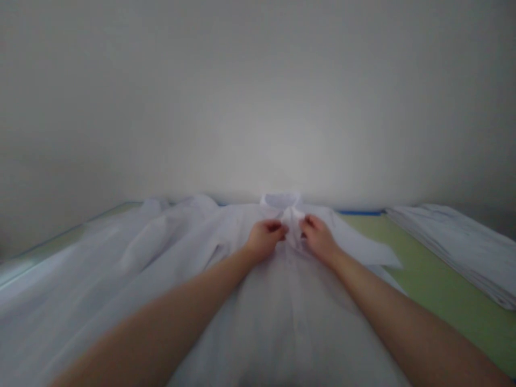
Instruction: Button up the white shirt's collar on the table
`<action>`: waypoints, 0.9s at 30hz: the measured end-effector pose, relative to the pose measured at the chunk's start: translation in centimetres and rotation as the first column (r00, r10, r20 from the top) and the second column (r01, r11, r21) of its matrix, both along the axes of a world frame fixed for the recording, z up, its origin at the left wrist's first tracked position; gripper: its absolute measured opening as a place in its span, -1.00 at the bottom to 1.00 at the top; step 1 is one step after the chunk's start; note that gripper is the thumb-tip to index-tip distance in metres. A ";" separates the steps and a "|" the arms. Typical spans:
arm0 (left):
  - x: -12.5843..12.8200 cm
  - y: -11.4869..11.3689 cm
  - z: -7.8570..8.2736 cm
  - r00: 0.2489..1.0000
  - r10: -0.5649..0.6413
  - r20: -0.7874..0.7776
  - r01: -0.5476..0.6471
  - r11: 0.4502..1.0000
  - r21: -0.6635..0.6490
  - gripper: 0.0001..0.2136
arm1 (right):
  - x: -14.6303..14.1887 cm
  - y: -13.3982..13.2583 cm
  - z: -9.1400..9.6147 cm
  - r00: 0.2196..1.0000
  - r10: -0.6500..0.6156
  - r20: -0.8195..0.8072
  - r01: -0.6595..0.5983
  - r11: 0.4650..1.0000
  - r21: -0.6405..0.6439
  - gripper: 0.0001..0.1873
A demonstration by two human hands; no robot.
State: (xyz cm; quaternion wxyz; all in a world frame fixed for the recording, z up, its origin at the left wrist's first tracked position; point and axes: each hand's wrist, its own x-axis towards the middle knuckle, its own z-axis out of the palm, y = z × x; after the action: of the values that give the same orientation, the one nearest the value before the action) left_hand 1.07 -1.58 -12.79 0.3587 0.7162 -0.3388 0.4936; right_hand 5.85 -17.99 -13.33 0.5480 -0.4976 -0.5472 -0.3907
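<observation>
A white shirt (278,301) lies front up before me, its collar (278,200) at the far end and a sleeve reaching out to the right. Just below the collar, my left hand (266,236) pinches the front edge of the cloth with thumb and fingers. My right hand (318,234) grips the other side of the front opening, a short way to the right. Between the two hands the cloth is raised in a fold. Blur hides the buttons and the exact spot under the fingertips.
More loose white garments (141,247) are heaped to the left. On the right, a flat stack of folded white cloth (463,242) rests on the green table top (435,301). Blue edging (358,213) runs along the back, against a pale wall (258,107).
</observation>
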 end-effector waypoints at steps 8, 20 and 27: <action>-0.4 -0.2 0.0 0.965 0.249 0.079 -0.247 0.968 -0.036 -0.67 | -0.4 0.4 -0.4 0.907 -0.351 0.234 0.333 0.936 0.113 -0.67; -1.1 -1.0 -0.6 0.946 0.244 0.215 -0.272 0.955 0.115 -0.71 | -0.6 0.1 0.0 0.964 -0.261 0.047 0.264 0.962 -0.071 -0.64; -1.1 -1.0 -0.6 0.905 0.306 0.296 -0.347 0.933 0.098 -0.81 | -1.4 -0.1 0.0 0.988 -0.131 0.080 0.144 0.974 -0.174 -0.79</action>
State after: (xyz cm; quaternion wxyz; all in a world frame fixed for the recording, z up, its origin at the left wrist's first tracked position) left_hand 0.00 -2.55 -13.37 0.1656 0.7117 -0.2964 0.6151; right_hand 4.48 -18.11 -13.36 0.4538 -0.5681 -0.5626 -0.3934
